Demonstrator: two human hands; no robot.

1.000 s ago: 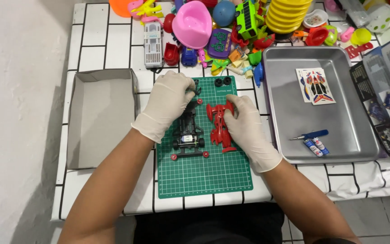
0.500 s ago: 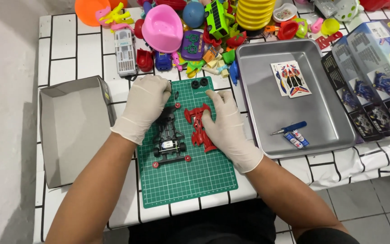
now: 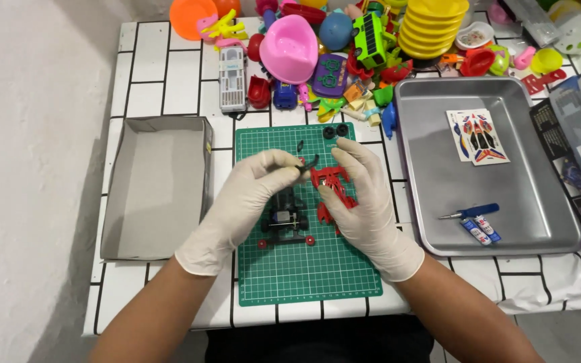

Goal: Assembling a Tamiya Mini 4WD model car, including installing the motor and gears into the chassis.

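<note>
My left hand [image 3: 253, 195] pinches a black strip [image 3: 311, 163], right hand [image 3: 364, 195] grasps the red shell [image 3: 331, 181]; mating them needs careful alignment.

Left hand [image 3: 250, 195] has lifted off the chassis [image 3: 286, 220], apparently pinching a black part [image 3: 309, 163].

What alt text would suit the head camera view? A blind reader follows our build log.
Two white-gloved hands work over a green cutting mat: the left hand pinches a small dark part, the right hand holds a red toy car body above a black chassis. A metal tray with a sticker sheet and screwdriver sits right, a grey box left, colourful toys behind.
</note>
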